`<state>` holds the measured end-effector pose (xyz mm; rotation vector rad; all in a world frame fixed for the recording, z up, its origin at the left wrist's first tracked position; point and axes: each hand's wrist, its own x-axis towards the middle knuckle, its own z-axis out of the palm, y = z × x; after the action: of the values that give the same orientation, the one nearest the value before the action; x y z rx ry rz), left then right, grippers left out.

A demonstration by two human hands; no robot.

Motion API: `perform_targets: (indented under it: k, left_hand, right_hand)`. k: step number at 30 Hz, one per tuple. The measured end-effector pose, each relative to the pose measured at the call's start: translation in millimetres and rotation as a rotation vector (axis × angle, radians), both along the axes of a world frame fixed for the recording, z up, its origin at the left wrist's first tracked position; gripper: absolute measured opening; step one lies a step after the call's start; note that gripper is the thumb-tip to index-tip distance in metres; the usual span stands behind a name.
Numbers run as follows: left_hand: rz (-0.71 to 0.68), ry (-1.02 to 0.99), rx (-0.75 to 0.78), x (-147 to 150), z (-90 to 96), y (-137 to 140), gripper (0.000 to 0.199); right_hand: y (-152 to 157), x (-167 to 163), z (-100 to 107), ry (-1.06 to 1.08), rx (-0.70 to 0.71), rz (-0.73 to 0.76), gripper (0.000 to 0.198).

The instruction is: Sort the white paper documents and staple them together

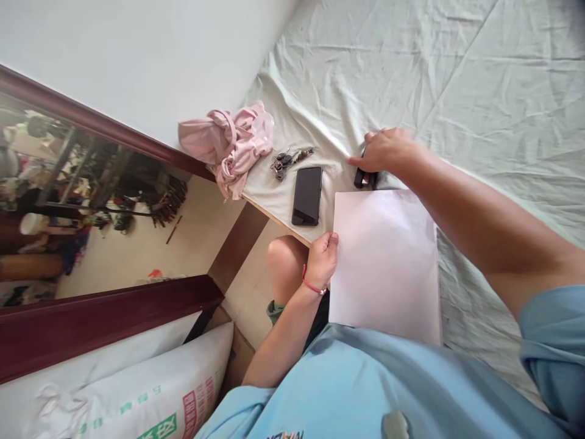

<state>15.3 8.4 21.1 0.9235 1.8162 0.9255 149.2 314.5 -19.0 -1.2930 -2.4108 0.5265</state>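
A stack of white paper sheets (384,262) lies in front of my body, its lower edge against the blue shirt. My left hand (322,259) pinches the left edge of the sheets, thumb on top. Just past the far edge of the paper, my right hand (384,149) is closed over a small black device (361,178) that looks like a stapler. The fingers hide most of it, and the hand is slightly blurred. To the left of that hand, a black smartphone (307,196) lies face up on the pale cloth.
Keys (282,162) lie beyond the phone, beside a bundle of pink fabric (240,143) at the bed's corner. A wrinkled pale green sheet (479,103) covers the bed. On the left stand a mirror with a dark red frame (114,314) and a white printed sack (150,378).
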Motion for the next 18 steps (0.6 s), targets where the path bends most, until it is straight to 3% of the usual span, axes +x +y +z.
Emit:
perform_targets:
  k: [5,8,12,18]
  left_hand:
    - [-0.013,-0.011,0.019,-1,3.5,-3,0.051]
    - [-0.027,0.014,0.038,0,7.4,-4,0.053]
    - [-0.053,0.059,0.062,0,10.8,-5,0.055]
    - [-0.063,0.081,0.044,2,12.1,-5,0.052]
  right_hand:
    - [4,-11,28,-0.118,-0.27,-0.023,0.05]
    - [-9,-5,48,0.05,-0.421,-0.061,0.032]
    - [-33,2,58,0.429,-0.586,0.002,0.036]
    - [-58,1,49,0.7,-0.73,-0.124,0.031]
